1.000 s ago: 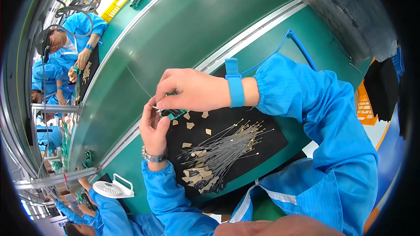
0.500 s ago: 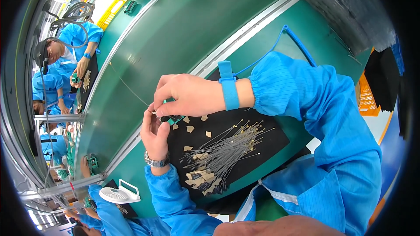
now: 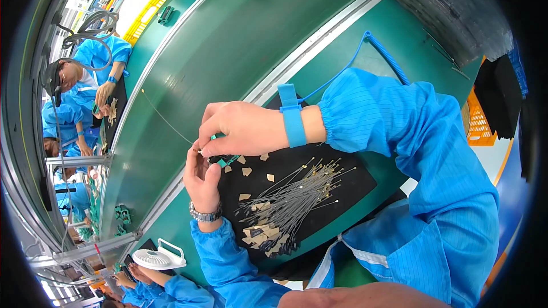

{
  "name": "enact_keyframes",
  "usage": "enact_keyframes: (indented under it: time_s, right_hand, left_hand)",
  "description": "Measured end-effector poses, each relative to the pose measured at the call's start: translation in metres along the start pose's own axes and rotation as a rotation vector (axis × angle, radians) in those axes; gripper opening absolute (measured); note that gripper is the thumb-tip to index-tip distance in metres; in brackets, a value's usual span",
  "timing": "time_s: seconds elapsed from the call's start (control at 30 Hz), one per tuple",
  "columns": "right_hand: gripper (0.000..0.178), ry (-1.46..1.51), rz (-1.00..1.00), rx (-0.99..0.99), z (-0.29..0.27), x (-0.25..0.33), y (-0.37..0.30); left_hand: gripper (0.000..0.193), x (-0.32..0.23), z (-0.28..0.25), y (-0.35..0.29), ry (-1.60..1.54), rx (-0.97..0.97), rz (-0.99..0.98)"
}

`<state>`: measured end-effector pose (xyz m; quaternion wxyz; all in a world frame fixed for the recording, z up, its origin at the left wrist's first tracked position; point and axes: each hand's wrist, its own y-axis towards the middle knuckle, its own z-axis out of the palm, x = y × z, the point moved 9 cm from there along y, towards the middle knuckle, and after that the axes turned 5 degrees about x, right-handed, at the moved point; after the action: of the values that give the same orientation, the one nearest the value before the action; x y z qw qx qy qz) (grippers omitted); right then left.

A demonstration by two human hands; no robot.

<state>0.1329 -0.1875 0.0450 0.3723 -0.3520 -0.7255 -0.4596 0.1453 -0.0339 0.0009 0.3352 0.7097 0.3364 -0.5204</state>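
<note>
Mat (image 3: 361, 183), black, spreads from three to six o'clock of my fingertips, with the cable bundle (image 3: 305, 188) lying on it at four o'clock. My right hand (image 3: 245, 128) reaches in from three o'clock, thumb and fingertips bunched over the work; they cover the contact, so I cannot tell whether they grip anything. My left hand (image 3: 201, 187), up from six o'clock, is curled round the green part (image 3: 230, 161), which pokes out between my hands at four o'clock of the left fingertips. I judge it light, stiff and not slippery, best cradled by its sides. The thin cable (image 3: 164, 119) runs off toward half past ten, its near end lost among my fingertips; I expect it springy, light and easily kinked, so best taken close to that end. Smallest, tan scraps (image 3: 260, 235) lie between four and five o'clock.
</note>
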Motion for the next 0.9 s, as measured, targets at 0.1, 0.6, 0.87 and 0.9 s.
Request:
enact_keyframes:
  time_s: [0.1, 0.6, 0.87, 0.9]
  right_hand:
    - [0.021, 0.006, 0.0, -0.003, -0.001, 0.0, 0.0]
    - [0.023, -0.019, 0.018, -0.008, -0.001, -0.003, 0.0]
    - [0.027, -0.007, -0.113, -0.038, -0.006, 0.008, 0.002]
    - [0.027, -0.004, -0.122, -0.031, -0.007, 0.01, 0.003]
  left_hand:
    - [0.069, 0.002, -0.001, 0.0, -0.001, -0.011, -0.01]
    - [0.065, -0.001, 0.002, 0.0, -0.024, -0.001, 0.004]
    - [0.078, -0.003, -0.009, -0.001, -0.107, -0.061, 0.046]
    - [0.08, -0.005, -0.012, -0.003, -0.133, -0.093, 0.059]
